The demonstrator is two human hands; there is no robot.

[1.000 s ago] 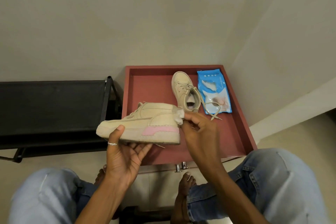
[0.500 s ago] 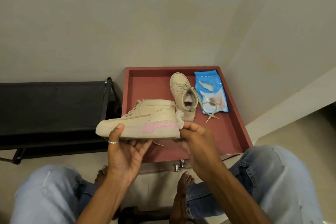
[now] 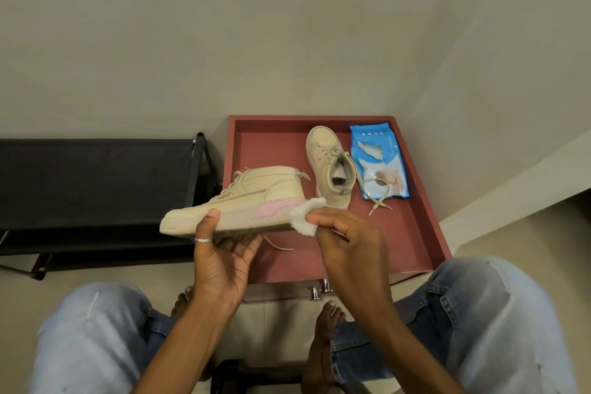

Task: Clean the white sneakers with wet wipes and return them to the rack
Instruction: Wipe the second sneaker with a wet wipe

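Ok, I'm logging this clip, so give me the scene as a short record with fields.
left hand: grips one sneaker from below, thumb on its side
right hand: pinches a wet wipe against that sneaker's heel
other sneaker: on the red tray, laces loose
wipes pack: blue, on the tray, right of the other sneaker
rack: black, left of the tray
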